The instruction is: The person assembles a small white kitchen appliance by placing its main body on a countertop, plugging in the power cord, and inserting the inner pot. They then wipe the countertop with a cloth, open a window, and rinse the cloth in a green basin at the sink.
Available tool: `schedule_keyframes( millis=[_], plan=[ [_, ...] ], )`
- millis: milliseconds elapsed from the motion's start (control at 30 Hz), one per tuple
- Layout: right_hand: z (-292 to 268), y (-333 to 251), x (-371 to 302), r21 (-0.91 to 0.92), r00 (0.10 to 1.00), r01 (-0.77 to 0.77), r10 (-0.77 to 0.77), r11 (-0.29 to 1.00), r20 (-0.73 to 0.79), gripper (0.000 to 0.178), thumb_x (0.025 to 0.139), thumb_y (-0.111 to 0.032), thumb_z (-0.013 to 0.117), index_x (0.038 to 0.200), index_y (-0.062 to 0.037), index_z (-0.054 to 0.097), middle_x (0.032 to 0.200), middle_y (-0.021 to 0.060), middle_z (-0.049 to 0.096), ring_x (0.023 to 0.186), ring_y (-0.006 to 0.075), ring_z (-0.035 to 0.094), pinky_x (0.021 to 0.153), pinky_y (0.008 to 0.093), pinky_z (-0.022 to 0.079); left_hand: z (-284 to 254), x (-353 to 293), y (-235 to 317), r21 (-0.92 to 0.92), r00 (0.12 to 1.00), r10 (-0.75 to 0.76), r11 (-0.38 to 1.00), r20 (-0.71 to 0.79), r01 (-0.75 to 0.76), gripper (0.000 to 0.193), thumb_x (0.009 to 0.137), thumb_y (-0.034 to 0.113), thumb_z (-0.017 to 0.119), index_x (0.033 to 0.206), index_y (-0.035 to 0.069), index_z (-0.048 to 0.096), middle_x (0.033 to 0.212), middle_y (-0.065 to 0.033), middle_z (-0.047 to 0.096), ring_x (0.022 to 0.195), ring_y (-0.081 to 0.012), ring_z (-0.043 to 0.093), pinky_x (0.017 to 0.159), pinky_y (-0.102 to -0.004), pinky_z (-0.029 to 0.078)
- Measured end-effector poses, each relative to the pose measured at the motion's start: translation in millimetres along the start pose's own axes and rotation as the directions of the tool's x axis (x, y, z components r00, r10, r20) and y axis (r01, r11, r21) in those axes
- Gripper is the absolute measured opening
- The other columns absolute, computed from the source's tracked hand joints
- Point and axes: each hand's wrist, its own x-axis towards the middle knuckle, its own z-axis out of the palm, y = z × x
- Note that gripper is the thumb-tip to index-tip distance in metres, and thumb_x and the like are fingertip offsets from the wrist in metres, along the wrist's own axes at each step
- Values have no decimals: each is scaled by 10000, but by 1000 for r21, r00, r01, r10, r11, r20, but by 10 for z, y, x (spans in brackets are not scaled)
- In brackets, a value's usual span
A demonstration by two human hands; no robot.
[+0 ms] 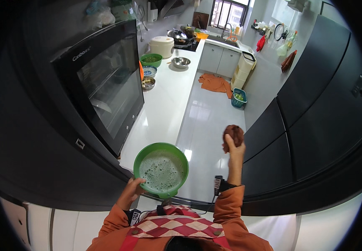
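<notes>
My left hand (132,190) grips the rim of a round green basin (137,155) at its near left side, thumb over the edge. White suds and bubbles cover the water (163,170) inside. The basin is at the near end of the white counter (164,113); whether it rests there or hangs from my hand I cannot tell. Off to the right, over the floor, my right hand (234,146) is closed around a crumpled brown cloth (233,136). That hand is raised beside the dark cabinet doors.
A glass-fronted black cabinet (109,79) stands left of the counter. Farther along are a green bowl (151,61), a steel bowl (181,62) and a rice cooker (162,47). On the floor (208,113) lie an orange cloth (214,83) and a teal basket (239,98). Tall dark doors (315,108) line the right.
</notes>
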Motion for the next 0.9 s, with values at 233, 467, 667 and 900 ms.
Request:
schedule_keyframes(
  millis=[233,467,667,900],
  plan=[
    [-345,-95,59,-101,954,17,-46,995,-296,398,797,-165,698,1137,-44,530,772,40,606,549,99,557,426,205,397,141,603,73,-27,996,-45,999,72,47,565,785,129,586,1280,-20,360,1166,-175,503,996,-301,576,814,-458,535],
    [-481,-158,103,-181,942,-151,86,972,-326,408,764,-272,731,1058,-32,580,759,31,608,564,93,562,436,193,392,270,1089,74,34,999,-45,998,22,44,579,771,123,590,1278,-34,358,1156,-183,508,1012,-301,575,803,-455,544],
    [-743,391,84,-317,995,90,-73,944,65,438,786,-84,691,1172,16,510,845,66,630,568,94,552,436,234,425,651,1518,-64,100,987,-75,993,144,61,562,791,178,576,1281,-20,384,1176,-165,518,1028,-269,560,798,-430,528],
    [-1134,770,-203,-609,984,-147,180,779,-8,483,766,-149,702,1200,-56,511,1011,135,639,903,267,636,768,323,486,1418,2150,-108,203,975,-61,979,213,17,521,802,227,568,1218,-64,448,1157,-206,550,1024,-301,585,858,-471,505]
  ],
)
